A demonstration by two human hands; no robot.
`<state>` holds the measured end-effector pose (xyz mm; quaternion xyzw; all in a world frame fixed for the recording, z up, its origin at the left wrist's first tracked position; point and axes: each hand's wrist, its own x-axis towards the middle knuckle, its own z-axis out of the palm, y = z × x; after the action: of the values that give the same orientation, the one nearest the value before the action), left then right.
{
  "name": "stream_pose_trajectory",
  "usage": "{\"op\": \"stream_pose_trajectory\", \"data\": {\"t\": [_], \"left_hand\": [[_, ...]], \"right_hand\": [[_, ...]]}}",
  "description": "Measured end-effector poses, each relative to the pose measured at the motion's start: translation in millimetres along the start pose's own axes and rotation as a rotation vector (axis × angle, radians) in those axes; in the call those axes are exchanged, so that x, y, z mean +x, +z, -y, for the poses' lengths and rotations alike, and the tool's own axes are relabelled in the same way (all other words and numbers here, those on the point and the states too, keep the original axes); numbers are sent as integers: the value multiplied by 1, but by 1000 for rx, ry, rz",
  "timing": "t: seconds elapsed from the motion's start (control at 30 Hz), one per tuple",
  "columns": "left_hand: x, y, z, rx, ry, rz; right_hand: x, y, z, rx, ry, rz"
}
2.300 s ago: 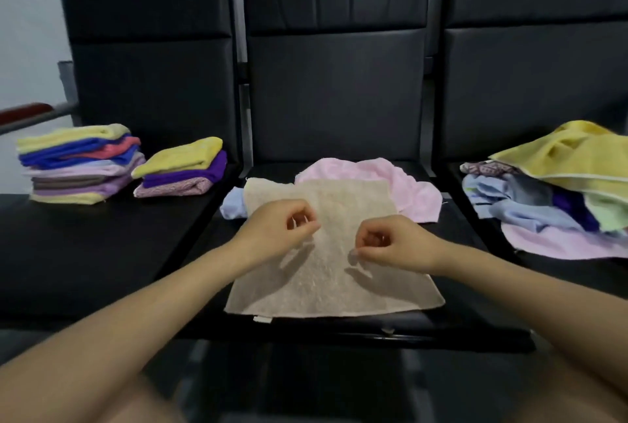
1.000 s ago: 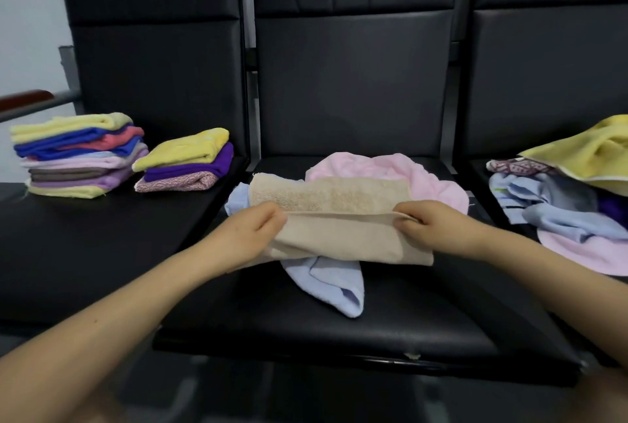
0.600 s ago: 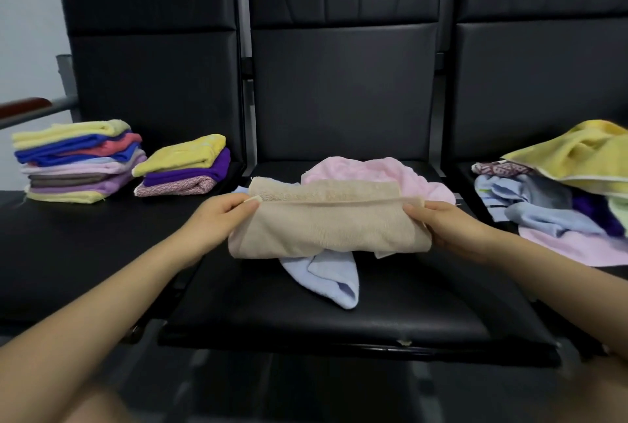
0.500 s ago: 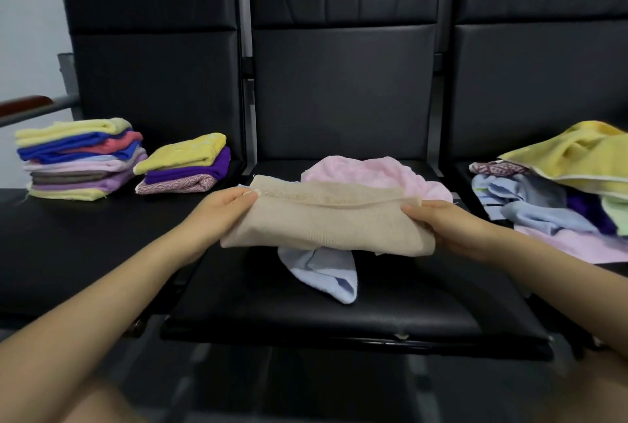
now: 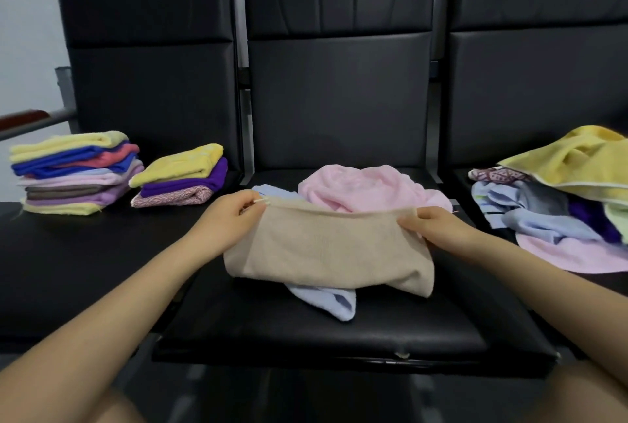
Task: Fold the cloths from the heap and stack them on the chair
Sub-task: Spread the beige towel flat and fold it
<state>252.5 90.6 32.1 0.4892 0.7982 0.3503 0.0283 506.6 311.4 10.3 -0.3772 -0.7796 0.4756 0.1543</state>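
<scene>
Since two seconds ago the beige cloth (image 5: 326, 249) has gone from lying spread flat on the middle chair's seat (image 5: 306, 327) to hanging doubled over, lifted by its top edge. Left hand (image 5: 231, 222) pinches the upper left corner between thumb and curled fingers; right hand (image 5: 438, 225) grips the upper right corner the same way. Between them the top edge stretches almost level, with a slight sag, and the folded body drapes down toward the person, its lower right corner drooping lowest.

Under the beige cloth, a light blue cloth (image 5: 326, 300) lies on the seat, one rounded end poking out below the hanging fold and another bit showing behind the left hand. Behind the top edge sits a crumpled pink cloth (image 5: 367, 184), also on the middle seat.

On the left chair (image 5: 85, 252) stand two stacks of folded cloths, side by side: a taller stack (image 5: 71, 174) with a pale yellow cloth on top, and a shorter stack (image 5: 183, 178) of three, yellow over purple over a patterned one. On the right chair lies the unfolded heap (image 5: 557, 205), a large yellow cloth across its top, with blue, grey, purple and pink ones beneath.
</scene>
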Motion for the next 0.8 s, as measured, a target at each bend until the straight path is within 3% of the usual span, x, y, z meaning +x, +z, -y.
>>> {"op": "stream_pose_trajectory", "data": {"t": [0.17, 0.37, 0.53, 0.67, 0.8], "left_hand": [[44, 22, -6, 98, -13, -124], [79, 63, 26, 228, -32, -59], [88, 72, 40, 187, 7, -81], [88, 67, 35, 61, -43, -41], [91, 58, 21, -39, -46, -147]], "right_hand": [[27, 7, -5, -202, 48, -92], [39, 13, -7, -445, 46, -132], [40, 17, -8, -680, 0, -136], [40, 12, -10, -615, -30, -167], [43, 2, -18, -323, 16, -236]]}}
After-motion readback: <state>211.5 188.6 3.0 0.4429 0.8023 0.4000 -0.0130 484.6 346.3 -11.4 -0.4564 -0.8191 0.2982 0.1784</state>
